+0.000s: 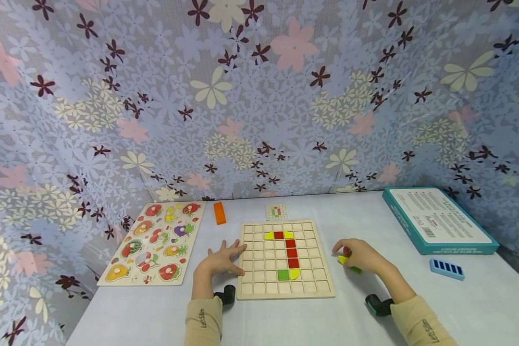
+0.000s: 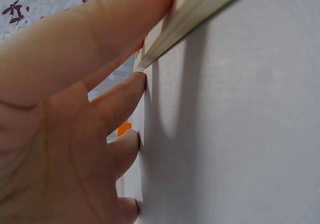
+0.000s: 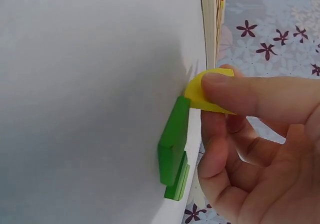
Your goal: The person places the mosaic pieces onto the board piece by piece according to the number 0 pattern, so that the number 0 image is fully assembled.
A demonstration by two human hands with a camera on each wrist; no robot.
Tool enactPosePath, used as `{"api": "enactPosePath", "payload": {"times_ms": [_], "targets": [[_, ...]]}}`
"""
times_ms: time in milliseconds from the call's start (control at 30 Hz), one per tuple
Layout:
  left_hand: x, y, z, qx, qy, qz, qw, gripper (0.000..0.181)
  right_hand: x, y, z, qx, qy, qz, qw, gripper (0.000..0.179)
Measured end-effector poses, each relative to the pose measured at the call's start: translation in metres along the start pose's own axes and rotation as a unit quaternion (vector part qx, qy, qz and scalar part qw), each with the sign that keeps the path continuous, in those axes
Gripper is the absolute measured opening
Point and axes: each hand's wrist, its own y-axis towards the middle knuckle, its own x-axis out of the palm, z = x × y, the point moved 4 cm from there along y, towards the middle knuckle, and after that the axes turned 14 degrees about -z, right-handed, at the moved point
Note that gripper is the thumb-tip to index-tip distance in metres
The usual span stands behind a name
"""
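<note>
A wooden grid board (image 1: 287, 296) lies in the middle of the table, holding several red tiles (image 1: 291, 252), yellow rounded pieces (image 1: 294, 274) and one green square tile (image 1: 283, 275). My left hand (image 1: 216, 262) has its fingers spread at the board's left edge, thumb and fingertips touching the side and the table, as the left wrist view also shows. Right of the board, my right hand (image 1: 365, 257) pinches a yellow rounded piece (image 3: 195, 95) between thumb and fingers. Close under that piece, green tiles (image 3: 172, 144) lie on the table.
Behind the board lies a small pattern card (image 1: 276, 212), with an orange block (image 1: 219, 213) to its left. A fruit puzzle board (image 1: 155, 245) is at the left. At the right are a teal-edged box (image 1: 441, 218) and a blue slotted piece (image 1: 447, 269). Flowered cloth (image 1: 259, 96) hangs behind.
</note>
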Motion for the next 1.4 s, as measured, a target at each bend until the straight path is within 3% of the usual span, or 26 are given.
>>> {"api": "enactPosePath", "payload": {"times_ms": [533,1400], "targets": [[-0.001,-0.001,0.0,-0.002,-0.005,-0.002,1.0,0.079,0.0,0.003,-0.02,-0.024,0.069,0.007,0.9973,0.025],[-0.001,0.0,0.001,-0.004,-0.004,-0.007,1.0,0.08,0.018,0.019,-0.052,-0.107,0.09,-0.022,0.99,0.018]]}}
